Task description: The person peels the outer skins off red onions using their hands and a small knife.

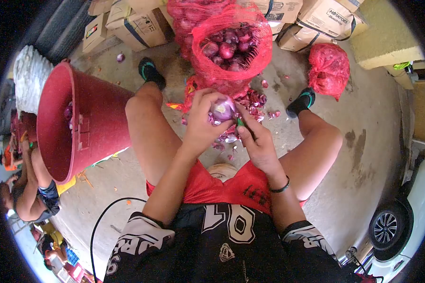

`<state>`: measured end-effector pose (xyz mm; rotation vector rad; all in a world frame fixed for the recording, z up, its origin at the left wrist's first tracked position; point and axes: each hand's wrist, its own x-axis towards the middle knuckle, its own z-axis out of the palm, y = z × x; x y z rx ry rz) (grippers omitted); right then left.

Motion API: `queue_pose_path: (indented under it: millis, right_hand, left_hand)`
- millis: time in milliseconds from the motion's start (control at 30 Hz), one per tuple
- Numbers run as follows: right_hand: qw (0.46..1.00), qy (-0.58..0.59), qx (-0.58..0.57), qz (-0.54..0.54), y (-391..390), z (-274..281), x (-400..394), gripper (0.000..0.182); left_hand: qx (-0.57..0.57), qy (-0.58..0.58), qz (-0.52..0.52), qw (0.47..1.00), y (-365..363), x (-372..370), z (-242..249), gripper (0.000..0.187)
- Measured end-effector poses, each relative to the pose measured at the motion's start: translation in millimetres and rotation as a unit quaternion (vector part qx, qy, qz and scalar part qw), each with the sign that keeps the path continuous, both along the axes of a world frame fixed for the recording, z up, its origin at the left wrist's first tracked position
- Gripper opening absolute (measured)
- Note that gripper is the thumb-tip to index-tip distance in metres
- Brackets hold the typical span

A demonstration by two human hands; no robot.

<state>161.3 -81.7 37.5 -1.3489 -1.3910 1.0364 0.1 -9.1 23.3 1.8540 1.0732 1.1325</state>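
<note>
left fingers (205, 98): onion (223, 109) | right fingers (251, 121): green tool (240, 122) near onion's edge | knees (329, 137) apart

One red onion (223, 109), glossy pale purple with a whitish patch facing upward, sits gripped in the left hand (202, 118), beside a mostly hidden green-handled tool (240, 122) in the right hand (258, 140).

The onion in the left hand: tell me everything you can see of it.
The onion is rounded, purple streaked with white, its surface looking smooth and slightly glossy, with a pale patch facing the camera. Its underside is hidden. The left hand curls around its left side, holding it above the scattered skins. The right hand, gripping a partly hidden green tool, is at its right edge; whether the tool touches it is unclear.
</note>
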Motion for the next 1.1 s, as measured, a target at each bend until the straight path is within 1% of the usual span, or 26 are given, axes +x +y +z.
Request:
queue_pose_path:
  millis: [33,133,233,300,333,367,400,433,467,533,633,733,833,933,967,1033,1100]
  right_hand:
    - [0.998,-0.045,0.048,0.009,1.5,-2.5,-0.9,0.038]
    - [0.999,-0.045,0.017,0.006,0.5,3.3,0.8,0.038]
    - [0.992,0.096,-0.069,-0.054,-3.1,-5.2,2.3,0.04]
    - [0.967,0.196,-0.137,-0.089,-3.6,1.0,6.5,0.041]
    - [0.969,0.187,-0.138,-0.085,-3.7,2.5,7.5,0.042]
    - [0.971,0.178,-0.138,-0.081,-3.8,4.1,8.5,0.042]
    - [0.987,0.108,-0.102,-0.057,-4.1,4.1,8.9,0.043]
    - [0.993,0.069,-0.085,-0.034,-4.1,5.1,8.2,0.043]
    - [0.997,0.03,-0.066,-0.013,-4.1,6.0,7.6,0.043]
    - [0.998,0.014,-0.06,0.014,-2.4,8.6,2.5,0.042]
    - [0.999,-0.023,-0.025,0.009,-1.8,1.6,0.6,0.04]
    - [0.999,0.018,-0.049,-0.01,-3.4,1.8,-0.3,0.038]
    - [0.992,0.095,-0.071,-0.042,-5.4,-5.7,1.4,0.038]
    - [0.974,0.188,-0.11,-0.064,-5.3,1.1,3.7,0.04]
    - [0.967,0.215,-0.115,-0.07,-5.1,2.5,4.2,0.041]
    - [0.96,0.25,-0.099,-0.082,-3.7,0.6,6.0,0.042]
    - [0.953,0.275,-0.088,-0.089,-2.6,-0.5,11.3,0.043]
  left_hand:
    - [0.014,0.012,0.011,1.0,-0.9,0.8,2.3,0.055]
    - [0.029,0.0,0.005,1.0,-0.2,-1.1,-1.8,0.056]
    - [-0.019,-0.065,-0.003,0.998,-0.5,1.0,-3.9,0.056]
    - [-0.086,-0.171,-0.022,0.981,-2.4,4.7,-7.3,0.057]
    - [-0.119,-0.223,-0.032,0.967,-3.1,6.0,-9.4,0.057]
    - [-0.113,-0.2,-0.026,0.973,-2.8,4.3,-11.7,0.057]
    - [-0.107,-0.176,-0.02,0.978,-1.6,1.9,-12.5,0.057]
    - [-0.1,-0.152,-0.014,0.983,-1.0,0.9,-12.7,0.057]
    - [-0.057,-0.1,-0.009,0.993,-1.0,0.8,-12.0,0.057]
    - [0.032,0.008,0.003,0.999,-0.1,-0.1,-2.6,0.058]
    - [0.043,0.015,0.018,0.999,-2.0,1.0,-2.3,0.057]
    - [0.045,-0.025,0.018,0.999,-0.5,2.7,-8.3,0.057]
    - [0.037,-0.022,-0.008,0.999,-0.6,1.7,-6.2,0.058]
    - [-0.055,-0.121,-0.047,0.99,-2.2,2.6,-10.9,0.058]
    - [-0.107,-0.201,-0.068,0.971,-4.4,4.1,-10.8,0.059]
    - [-0.208,-0.353,-0.108,0.906,-8.9,8.1,-3.6,0.06]
    - [-0.234,-0.374,-0.116,0.89,-6.2,2.8,-10.4,0.066]
